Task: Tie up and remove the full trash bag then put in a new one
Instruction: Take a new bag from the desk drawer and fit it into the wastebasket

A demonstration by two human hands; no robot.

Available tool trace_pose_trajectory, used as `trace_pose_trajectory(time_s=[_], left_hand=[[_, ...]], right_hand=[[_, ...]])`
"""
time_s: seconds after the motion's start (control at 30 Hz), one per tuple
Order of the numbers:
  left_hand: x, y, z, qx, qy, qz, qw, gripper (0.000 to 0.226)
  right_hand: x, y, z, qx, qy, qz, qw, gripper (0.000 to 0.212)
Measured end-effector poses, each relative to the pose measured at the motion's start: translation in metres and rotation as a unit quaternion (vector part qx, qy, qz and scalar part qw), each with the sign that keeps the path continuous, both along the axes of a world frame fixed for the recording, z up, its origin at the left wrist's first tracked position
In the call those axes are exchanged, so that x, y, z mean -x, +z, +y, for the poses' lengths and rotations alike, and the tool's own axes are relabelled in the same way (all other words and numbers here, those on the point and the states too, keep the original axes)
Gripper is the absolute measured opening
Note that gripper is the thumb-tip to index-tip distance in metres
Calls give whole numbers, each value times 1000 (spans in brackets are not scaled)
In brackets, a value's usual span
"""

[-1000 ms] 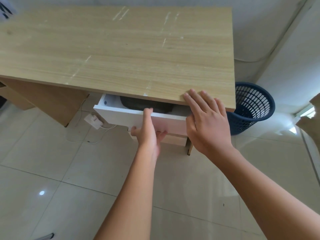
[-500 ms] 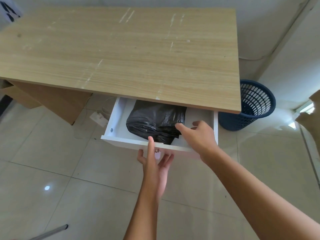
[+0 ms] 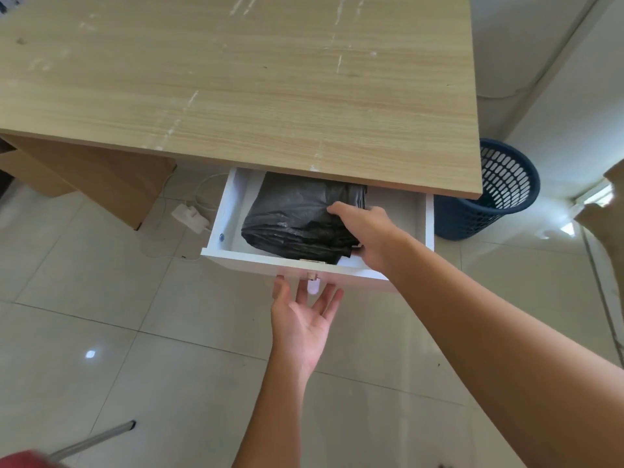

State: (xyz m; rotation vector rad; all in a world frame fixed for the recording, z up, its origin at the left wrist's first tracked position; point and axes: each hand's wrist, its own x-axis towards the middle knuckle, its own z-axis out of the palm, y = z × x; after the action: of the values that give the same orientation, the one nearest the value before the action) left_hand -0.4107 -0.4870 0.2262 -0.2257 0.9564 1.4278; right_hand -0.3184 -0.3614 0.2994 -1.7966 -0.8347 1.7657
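Observation:
A white drawer (image 3: 236, 258) stands pulled out from under the wooden desk (image 3: 236, 89). Inside it lies a folded bundle of black trash bags (image 3: 293, 217). My right hand (image 3: 368, 231) is in the drawer, fingers curled over the bundle's right edge and thumb under its near corner. My left hand (image 3: 304, 319) hovers palm up just below the drawer front, fingers spread, holding nothing. A dark blue mesh trash basket (image 3: 499, 194) stands on the floor to the right of the desk, with no bag visible in it.
A white power adapter with a cable (image 3: 190, 216) lies on the tiled floor under the desk. A metal pole (image 3: 94, 440) and something red show at the bottom left. A brown cardboard edge (image 3: 607, 211) intrudes at the right.
The drawer has been pulled fully out. My right hand left the desk edge and reached in onto the black bags. My left hand let go of the drawer front and opened.

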Motion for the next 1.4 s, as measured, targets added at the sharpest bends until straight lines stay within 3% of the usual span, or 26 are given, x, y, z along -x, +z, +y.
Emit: trace_pose_trajectory(time_s=[0.13,0.2,0.27,0.37,0.5,0.6,0.7,0.8,0.9,1.07,1.13,1.4], left_hand=[[-1,1,-3,2,15,-14,1000,37],[-2,1,-4,5,29,-26,999,40],[-4,3,-5,5,40,-37,999,45],[-8,10,-6,5,52,-47,998,52],[-14,19,-6,24,53,-35,998,52],[-21,23,1,15,49,-30,998,51],[-22,25,10,1,52,-26,998,52],[-19,26,23,-22,52,-30,998,53],[-15,29,41,-47,47,-30,997,52],[-10,29,84,-38,-21,41,998,38],[-14,24,95,-19,-10,52,998,36],[-19,9,119,-57,64,-47,995,40]], right_hand=[[-8,27,-17,44,-27,175,983,18],[-15,42,-29,37,-32,219,974,9],[-26,56,-40,10,-6,225,974,11],[-47,84,-43,-53,27,224,973,30],[-80,112,-12,-145,-49,226,962,32],[-96,108,21,-198,-101,181,958,24],[-107,86,50,-254,-113,47,959,33],[-115,68,65,-304,-63,-129,942,50],[-117,63,74,-351,-1,-229,908,51],[-111,53,89,-389,115,-312,859,47],[-110,46,91,-410,120,-333,841,41],[-109,37,95,-454,56,-318,831,28]])
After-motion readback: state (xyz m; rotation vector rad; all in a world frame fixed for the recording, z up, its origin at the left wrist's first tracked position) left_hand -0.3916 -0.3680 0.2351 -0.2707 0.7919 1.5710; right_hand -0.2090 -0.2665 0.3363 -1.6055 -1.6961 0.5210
